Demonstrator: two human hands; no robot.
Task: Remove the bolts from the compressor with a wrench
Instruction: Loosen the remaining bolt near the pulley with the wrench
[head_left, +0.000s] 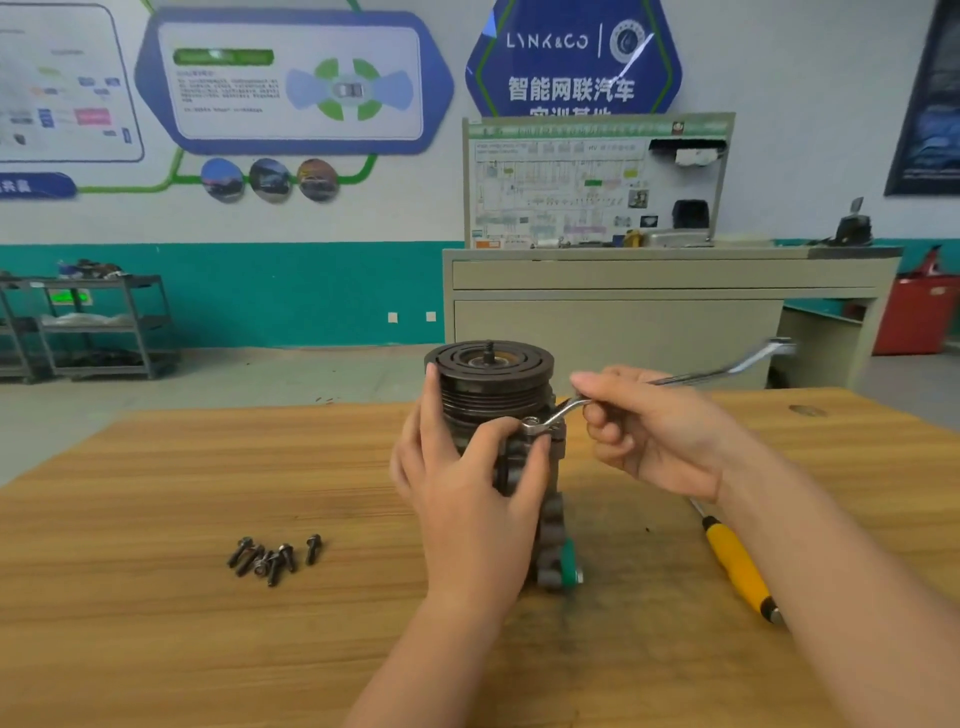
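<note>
Compressor (524, 467) stands upright on the wooden surface (156, 623) near its far edge, about mid-width, pulley end up. Left hand (467, 499) wraps the compressor body, fingers (434, 410) spread up the pulley side, thumb pressing by the wrench ring. Wrench (571, 405) ring end sits on a bolt (531, 422) at the housing's top flange, handle angling up toward the right beyond the far edge. Right hand (654, 431) grips the wrench shaft, fingers curled round it. Five loose bolts (275, 558) lie clustered left of the compressor, well apart. Yellow-handled screwdriver (737, 566) lies to the right, toward the near edge.
</note>
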